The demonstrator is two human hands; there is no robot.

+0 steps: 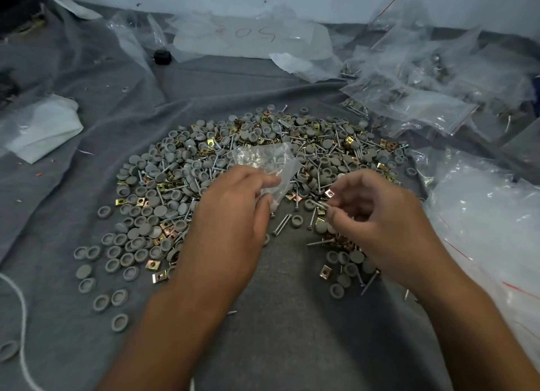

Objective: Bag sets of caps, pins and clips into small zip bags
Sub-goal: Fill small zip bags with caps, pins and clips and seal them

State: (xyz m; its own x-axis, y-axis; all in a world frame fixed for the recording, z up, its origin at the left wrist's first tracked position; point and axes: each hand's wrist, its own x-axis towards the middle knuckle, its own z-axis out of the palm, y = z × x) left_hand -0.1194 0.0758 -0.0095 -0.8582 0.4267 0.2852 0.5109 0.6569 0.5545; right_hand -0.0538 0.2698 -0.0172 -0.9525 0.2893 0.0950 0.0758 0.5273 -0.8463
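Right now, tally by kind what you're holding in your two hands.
Zip bag, pinched in left hand: 1
Brass clip, in right hand: 1
Pin, in right hand: 1
Total: 3 visible; the curled right palm may hide more.

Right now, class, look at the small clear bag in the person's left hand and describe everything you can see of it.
The small zip bag is thin, clear, crinkled plastic that catches the light. The left hand pinches its near edge between thumb and fingers, so it stands up and leans away over the pile of caps, pins and clips, which shows through it. Whether its mouth is open, or anything is inside, cannot be told. The right hand, holding pins and a clip, is beside it, not touching.
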